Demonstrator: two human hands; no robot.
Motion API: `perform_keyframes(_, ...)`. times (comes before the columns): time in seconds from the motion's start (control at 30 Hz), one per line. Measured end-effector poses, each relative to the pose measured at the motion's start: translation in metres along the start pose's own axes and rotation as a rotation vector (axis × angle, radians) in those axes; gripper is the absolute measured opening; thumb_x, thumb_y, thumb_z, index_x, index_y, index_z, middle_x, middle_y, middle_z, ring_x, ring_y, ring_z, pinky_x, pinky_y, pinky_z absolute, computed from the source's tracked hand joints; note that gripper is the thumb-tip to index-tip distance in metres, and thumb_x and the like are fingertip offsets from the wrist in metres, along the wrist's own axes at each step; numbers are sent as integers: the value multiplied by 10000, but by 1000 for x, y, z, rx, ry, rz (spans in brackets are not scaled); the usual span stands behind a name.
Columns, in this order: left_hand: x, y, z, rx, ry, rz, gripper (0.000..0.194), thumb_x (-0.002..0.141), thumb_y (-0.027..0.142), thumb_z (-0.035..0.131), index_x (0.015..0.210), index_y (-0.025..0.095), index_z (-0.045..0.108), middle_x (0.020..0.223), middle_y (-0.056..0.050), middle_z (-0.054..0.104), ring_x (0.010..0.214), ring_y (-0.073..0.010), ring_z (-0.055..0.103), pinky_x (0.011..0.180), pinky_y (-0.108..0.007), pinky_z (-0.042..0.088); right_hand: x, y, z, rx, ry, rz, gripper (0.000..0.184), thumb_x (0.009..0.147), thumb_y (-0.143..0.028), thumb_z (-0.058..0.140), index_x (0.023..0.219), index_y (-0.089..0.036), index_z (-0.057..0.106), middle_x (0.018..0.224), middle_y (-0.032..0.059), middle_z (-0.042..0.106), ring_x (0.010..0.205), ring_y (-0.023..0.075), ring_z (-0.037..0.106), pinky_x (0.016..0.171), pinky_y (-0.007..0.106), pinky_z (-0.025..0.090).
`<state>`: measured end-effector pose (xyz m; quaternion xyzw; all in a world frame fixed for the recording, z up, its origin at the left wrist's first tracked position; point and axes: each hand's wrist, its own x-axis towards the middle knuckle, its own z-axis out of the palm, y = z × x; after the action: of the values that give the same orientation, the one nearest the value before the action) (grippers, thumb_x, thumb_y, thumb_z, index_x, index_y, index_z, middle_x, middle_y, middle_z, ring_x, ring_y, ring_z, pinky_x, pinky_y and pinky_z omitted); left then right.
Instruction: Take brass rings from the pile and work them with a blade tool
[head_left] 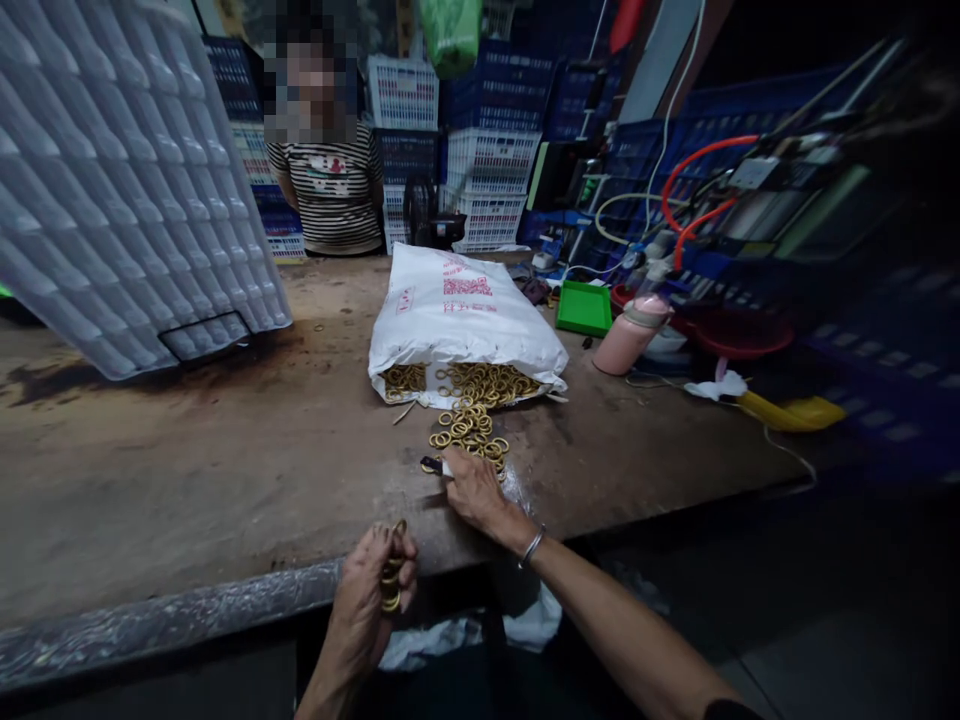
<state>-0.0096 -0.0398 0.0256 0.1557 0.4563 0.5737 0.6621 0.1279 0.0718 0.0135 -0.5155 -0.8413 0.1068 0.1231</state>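
In the head camera's view, a person's left hand (367,580) rises from the bottom edge at the table's near side, palm turned inward, its fingers curled and closed on several brass-coloured rings (391,603). The right hand (476,490), a silver bangle (532,548) at its wrist, reaches from the lower right across the wooden worktable (187,480), back of the hand up, to the near edge of a pile of loose rings (474,424) spilling from the open mouth of a white printed sack (465,315). A dark, narrow object (433,465) juts out beside its fingers, too small to identify; whether those fingertips are pinched together or apart cannot be told. The sack hides how far back its rings reach, the left fingers partly cover theirs, and both forearms are cut off by the frame.
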Motion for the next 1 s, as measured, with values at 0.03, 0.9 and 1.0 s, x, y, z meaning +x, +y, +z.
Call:
perform_keyframes(0.03, 2, 0, -2, -14, -4, 9, 289, 693, 419, 617, 697, 154, 501, 656, 13, 565, 432, -31, 407, 362, -145, 290, 6, 4, -2, -4, 44, 18, 252, 725, -94, 401, 931, -179, 517, 881, 54, 588, 780, 159, 518, 637, 245, 297)
perform_keyframes(0.9, 17, 2, -10, -151, -28, -63, 227, 660, 285, 676, 682, 146, 498, 662, 22, 512, 476, -35, 419, 341, -121, 252, 48, 19, 3, -176, -8, 2, 219, 805, -272, 407, 990, -224, 514, 996, 53, 485, 756, 159, 498, 610, 261, 309)
perform_keyframes(1.0, 18, -1, -8, -105, -26, -61, 235, 676, 330, 657, 729, 162, 501, 617, 48, 481, 423, -22, 376, 337, -123, 231, 50, 17, 6, -176, -37, -6, 192, 805, -258, 399, 932, -219, 538, 958, 48, 513, 700, 147, 502, 571, 255, 287)
